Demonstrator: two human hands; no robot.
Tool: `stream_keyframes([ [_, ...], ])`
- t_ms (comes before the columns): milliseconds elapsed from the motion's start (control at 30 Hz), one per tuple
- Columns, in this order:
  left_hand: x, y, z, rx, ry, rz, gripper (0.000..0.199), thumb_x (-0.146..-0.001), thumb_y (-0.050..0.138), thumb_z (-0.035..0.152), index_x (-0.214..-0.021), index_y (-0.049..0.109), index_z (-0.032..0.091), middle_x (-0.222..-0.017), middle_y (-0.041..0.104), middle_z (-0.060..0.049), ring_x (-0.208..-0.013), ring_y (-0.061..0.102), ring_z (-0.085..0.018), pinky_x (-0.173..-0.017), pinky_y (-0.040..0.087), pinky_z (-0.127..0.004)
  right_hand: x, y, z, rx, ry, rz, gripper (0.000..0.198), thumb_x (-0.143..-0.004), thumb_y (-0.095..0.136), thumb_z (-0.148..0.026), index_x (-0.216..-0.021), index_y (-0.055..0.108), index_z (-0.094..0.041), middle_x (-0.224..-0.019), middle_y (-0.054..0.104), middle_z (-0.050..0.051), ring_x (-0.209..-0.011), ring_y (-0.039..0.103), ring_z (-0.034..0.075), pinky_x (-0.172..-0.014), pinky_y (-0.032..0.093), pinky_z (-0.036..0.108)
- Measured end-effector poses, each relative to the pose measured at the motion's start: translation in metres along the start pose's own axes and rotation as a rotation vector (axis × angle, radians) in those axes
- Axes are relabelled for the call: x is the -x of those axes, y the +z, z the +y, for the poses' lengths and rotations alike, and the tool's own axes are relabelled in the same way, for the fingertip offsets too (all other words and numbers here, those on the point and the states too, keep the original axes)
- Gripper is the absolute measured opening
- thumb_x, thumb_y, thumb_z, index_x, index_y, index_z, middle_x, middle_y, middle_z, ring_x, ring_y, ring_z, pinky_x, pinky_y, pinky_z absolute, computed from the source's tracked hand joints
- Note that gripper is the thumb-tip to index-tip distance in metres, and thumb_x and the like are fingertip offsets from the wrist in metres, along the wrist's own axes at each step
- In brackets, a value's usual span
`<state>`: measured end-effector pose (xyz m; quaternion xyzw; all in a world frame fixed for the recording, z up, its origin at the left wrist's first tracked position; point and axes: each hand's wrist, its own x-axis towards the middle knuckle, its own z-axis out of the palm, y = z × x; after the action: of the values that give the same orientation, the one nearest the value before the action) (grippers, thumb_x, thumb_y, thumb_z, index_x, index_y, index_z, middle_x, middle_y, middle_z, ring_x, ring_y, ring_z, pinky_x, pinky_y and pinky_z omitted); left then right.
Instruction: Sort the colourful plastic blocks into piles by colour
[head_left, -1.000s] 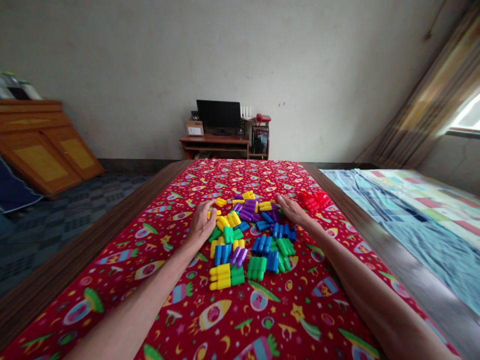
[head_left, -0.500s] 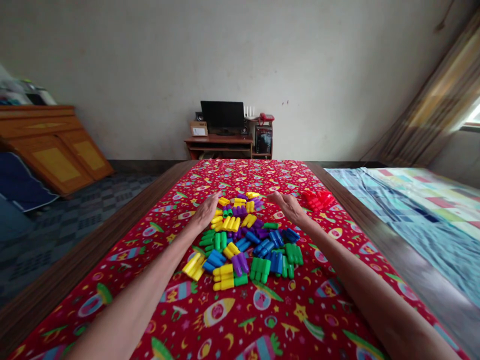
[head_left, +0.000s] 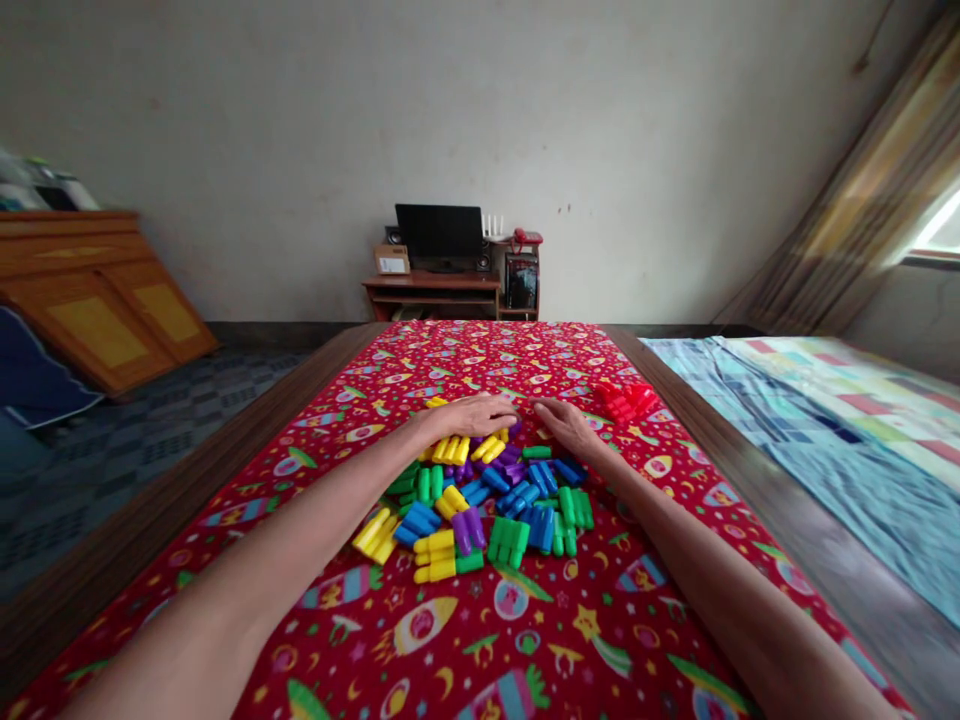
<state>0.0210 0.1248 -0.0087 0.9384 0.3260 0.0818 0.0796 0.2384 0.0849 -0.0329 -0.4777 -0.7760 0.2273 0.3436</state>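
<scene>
A loose heap of plastic marker-shaped blocks, joined side by side in short rows, lies on the red cloth [head_left: 420, 620]. Yellow blocks [head_left: 452, 450] are at its far left, purple blocks [head_left: 469, 532] in the middle, blue blocks [head_left: 517, 498] and green blocks [head_left: 508, 541] towards the right and near side. My left hand [head_left: 476, 415] lies palm down across the far edge of the heap, fingers stretched to the right and covering some pieces. At the far right edge, my right hand [head_left: 566, 425] has its fingers extended towards the left one, a small gap between them. Neither visibly grips a block.
Red blocks [head_left: 626, 402] sit in a separate group right of my right hand. The cloth covers a long dark wooden table [head_left: 322, 350]. A bed with a patterned sheet [head_left: 862, 400] adjoins on the right; a desk with a monitor [head_left: 439, 237] stands beyond.
My left hand has swung right, over the far blocks, close to my right hand. The right hand has come slightly nearer to me. The view has shifted a little.
</scene>
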Motion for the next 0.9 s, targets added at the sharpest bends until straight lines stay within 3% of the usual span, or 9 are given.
stream_keyframes([
  [67, 0.025, -0.006, 0.012, -0.008, -0.025, -0.030, 0.041, -0.093, 0.041, 0.042, -0.118, 0.064, 0.018, -0.123, 0.066, -0.008, -0.115, 0.057, -0.020, -0.102, 0.039, -0.030, 0.000, 0.000, -0.003, 0.006, -0.045, -0.041, 0.031, -0.088, 0.051, -0.029, -0.110, 0.069, -0.016, -0.101, 0.074, 0.006, -0.090, 0.067, 0.022, -0.079, 0.050, 0.030],
  [167, 0.068, -0.017, 0.026, 0.028, -0.070, -0.024, 0.045, -0.095, 0.038, 0.041, -0.130, 0.055, 0.018, -0.135, 0.058, -0.010, -0.124, 0.052, -0.020, -0.105, 0.037, -0.031, 0.001, 0.003, -0.017, 0.019, -0.080, -0.143, 0.037, -0.082, 0.060, -0.022, -0.119, 0.065, -0.018, -0.102, 0.074, 0.006, -0.090, 0.068, 0.021, -0.080, 0.051, 0.030],
  [333, 0.111, -0.018, 0.036, 0.058, -0.158, 0.143, 0.047, -0.094, 0.039, 0.039, -0.132, 0.054, 0.017, -0.133, 0.060, -0.010, -0.122, 0.055, -0.022, -0.105, 0.041, -0.035, 0.010, 0.017, -0.051, 0.091, -0.292, -0.283, 0.042, -0.081, 0.064, -0.020, -0.123, 0.063, -0.019, -0.107, 0.072, 0.006, -0.093, 0.067, 0.020, -0.079, 0.048, 0.026],
  [533, 0.112, -0.004, 0.035, 0.129, -0.222, 0.281, 0.045, -0.092, 0.040, 0.043, -0.119, 0.065, 0.017, -0.122, 0.067, -0.010, -0.116, 0.059, -0.024, -0.105, 0.042, -0.038, 0.014, 0.025, -0.063, 0.137, -0.251, -0.334, 0.024, -0.083, 0.055, -0.011, -0.101, 0.071, -0.014, -0.083, 0.072, 0.005, -0.072, 0.063, 0.015, -0.064, 0.042, 0.021],
  [667, 0.108, 0.000, 0.043, 0.251, -0.259, 0.343, 0.043, -0.087, 0.047, 0.041, -0.122, 0.063, 0.020, -0.126, 0.065, -0.008, -0.118, 0.058, -0.024, -0.106, 0.042, -0.039, 0.010, 0.029, -0.059, 0.201, -0.179, -0.246, 0.039, -0.084, 0.046, -0.006, -0.118, 0.063, -0.014, -0.095, 0.072, 0.010, -0.083, 0.065, 0.019, -0.070, 0.045, 0.025],
  [733, 0.107, 0.002, 0.046, 0.308, -0.252, 0.358, 0.048, -0.084, 0.051, 0.038, -0.128, 0.057, 0.021, -0.132, 0.061, -0.007, -0.124, 0.053, -0.024, -0.108, 0.040, -0.039, 0.006, 0.031, -0.058, 0.230, -0.245, -0.268, 0.046, -0.081, 0.051, -0.006, -0.126, 0.058, -0.014, -0.104, 0.070, 0.012, -0.090, 0.065, 0.021, -0.073, 0.046, 0.026],
  [800, 0.106, 0.004, 0.048, 0.338, -0.236, 0.380, 0.052, -0.082, 0.052, 0.035, -0.132, 0.054, 0.020, -0.136, 0.058, -0.008, -0.127, 0.051, -0.024, -0.110, 0.037, -0.039, 0.002, 0.033, -0.059, 0.198, -0.344, -0.359, 0.044, -0.077, 0.057, -0.007, -0.120, 0.061, -0.016, -0.107, 0.069, 0.010, -0.092, 0.064, 0.020, -0.075, 0.046, 0.025],
  [900, 0.106, 0.003, 0.046, 0.352, -0.210, 0.408, 0.052, -0.082, 0.052, 0.034, -0.132, 0.054, 0.019, -0.139, 0.054, -0.009, -0.125, 0.053, -0.024, -0.110, 0.039, -0.039, -0.001, 0.034, -0.061, 0.102, -0.336, -0.422, 0.030, -0.079, 0.059, -0.011, -0.107, 0.066, -0.016, -0.092, 0.071, 0.005, -0.080, 0.063, 0.015, -0.069, 0.045, 0.021],
])
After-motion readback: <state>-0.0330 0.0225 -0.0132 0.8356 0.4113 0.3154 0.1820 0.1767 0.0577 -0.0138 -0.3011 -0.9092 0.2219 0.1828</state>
